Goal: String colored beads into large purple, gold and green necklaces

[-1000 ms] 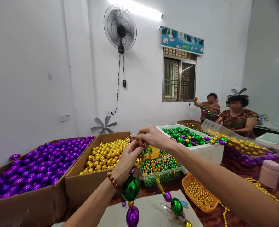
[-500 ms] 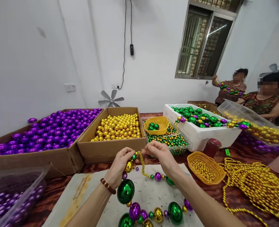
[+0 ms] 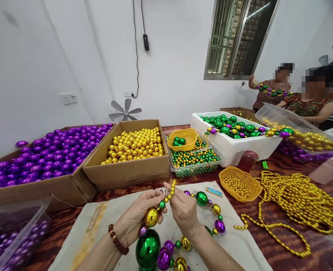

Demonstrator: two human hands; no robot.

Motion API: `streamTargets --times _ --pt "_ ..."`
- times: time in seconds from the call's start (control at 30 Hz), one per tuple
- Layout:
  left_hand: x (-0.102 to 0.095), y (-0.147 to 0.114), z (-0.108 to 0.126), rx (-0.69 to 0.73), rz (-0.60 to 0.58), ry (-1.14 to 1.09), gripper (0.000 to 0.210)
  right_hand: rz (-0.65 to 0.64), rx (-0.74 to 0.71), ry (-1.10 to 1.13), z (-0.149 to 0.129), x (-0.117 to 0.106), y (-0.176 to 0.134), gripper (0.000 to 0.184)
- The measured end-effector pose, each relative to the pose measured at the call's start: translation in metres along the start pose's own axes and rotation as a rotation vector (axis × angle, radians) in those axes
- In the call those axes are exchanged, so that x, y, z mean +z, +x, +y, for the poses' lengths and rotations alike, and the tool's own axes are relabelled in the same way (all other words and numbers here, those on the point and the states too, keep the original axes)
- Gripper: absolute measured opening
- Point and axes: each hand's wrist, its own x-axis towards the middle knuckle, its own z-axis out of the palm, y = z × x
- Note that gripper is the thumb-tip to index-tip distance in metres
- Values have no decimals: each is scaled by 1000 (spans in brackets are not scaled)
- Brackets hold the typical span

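Note:
My left hand (image 3: 140, 212), with a brown bead bracelet (image 3: 118, 241) on its wrist, is closed on one end of a bead necklace (image 3: 151, 217). A small green bead and a large gold bead show at its fingertips. My right hand (image 3: 185, 212) pinches the short run of small gold beads (image 3: 172, 190) close beside it. A thin pale thread shows between the two hands. Large green, purple and gold beads of the necklace hang below and curve round on the white cloth (image 3: 225, 226), partly behind my right forearm.
Boxes of purple balls (image 3: 56, 154) and gold balls (image 3: 138, 143) stand at the back left. A tub of small beads (image 3: 194, 160) and a white foam box (image 3: 239, 146) are beyond. Gold bead strands (image 3: 298, 203) lie right of a yellow basket (image 3: 224, 184). Two people (image 3: 315, 99) sit far right.
My right hand has come down and closer to my left, its fingers now turned upward round the gold beads. The view has shifted, and a blue packet on the cloth has come into sight.

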Motion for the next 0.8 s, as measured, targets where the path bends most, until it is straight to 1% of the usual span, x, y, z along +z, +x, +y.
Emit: streamTargets --times 0.07,0.17,0.27,0.33,0.4,0.43,0.5,0.53,0.57,0.63,0.67,0.7,0.77,0.8 --pt "0 -3 -8 3 39 1 25 -33 -35 -11 0 0 -7 41" --pt "1 -3 -18 110 179 52 23 -139 -42 -24 2 2 -27 37" --pt "-4 3 -28 198 304 93 24 -233 -16 -36 10 3 -51 30" --pt "-10 8 -35 251 343 133 24 -277 40 -45 17 -1 -64 26" --pt "-16 12 -43 324 349 203 22 -279 164 -47 21 -9 -69 24" --pt "-18 13 -46 361 344 244 20 -258 246 -33 22 -14 -66 25" --pt "-20 14 -53 429 340 325 16 -171 376 59 19 -25 -55 28" --pt "-21 13 -55 459 341 363 15 -120 398 125 15 -29 -46 28" --pt "-21 13 -57 484 342 398 13 -76 388 189 11 -32 -36 27" --pt "-21 11 -61 530 332 470 11 -47 322 261 3 -32 -18 25" --pt "-21 11 -62 550 321 506 11 -67 306 271 -1 -29 -10 26" --pt "-22 10 -64 563 307 539 11 -110 321 285 -3 -25 -4 30" --pt "-23 9 -67 570 289 593 13 -220 432 398 -6 -12 5 41" --pt "-23 9 -68 568 293 613 14 -258 506 506 -7 -4 8 43"
